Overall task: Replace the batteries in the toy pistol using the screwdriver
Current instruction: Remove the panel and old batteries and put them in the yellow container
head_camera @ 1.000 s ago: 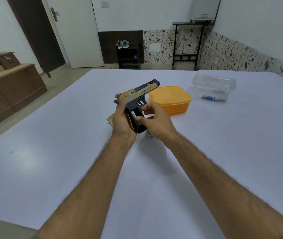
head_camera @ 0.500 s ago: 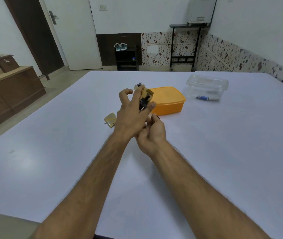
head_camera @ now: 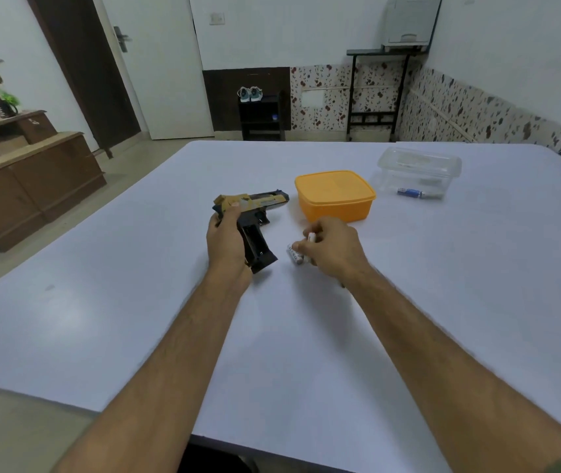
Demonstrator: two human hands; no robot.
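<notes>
Both hands are busy on the white table [head_camera: 135, 319]: my left hand [head_camera: 226, 245] is wrapped around the back of the toy pistol [head_camera: 250, 216], holding it on its side with the barrel pointing toward the orange box [head_camera: 335, 196], and my right hand [head_camera: 332, 249] pinches one small white battery [head_camera: 311, 237] between thumb and fingertips. A second battery [head_camera: 295, 255] lies on the table just under that hand, touching or nearly touching my fingers; I cannot tell which. The grip of the pistol faces me with its compartment open and dark, and it looks empty. So I judge I am at the battery swap itself, with the cover off. Whether the cells by my right hand are the old ones or the fresh ones, I cannot say. Beyond the orange box stands a clear plastic tub [head_camera: 419, 165], and a small blue-and-silver thing, perhaps the screwdriver [head_camera: 412, 192], shows through its front wall. Next I would need to line a battery up with the slot, mind its polarity, and keep the pistol steady while pressing it home.
</notes>
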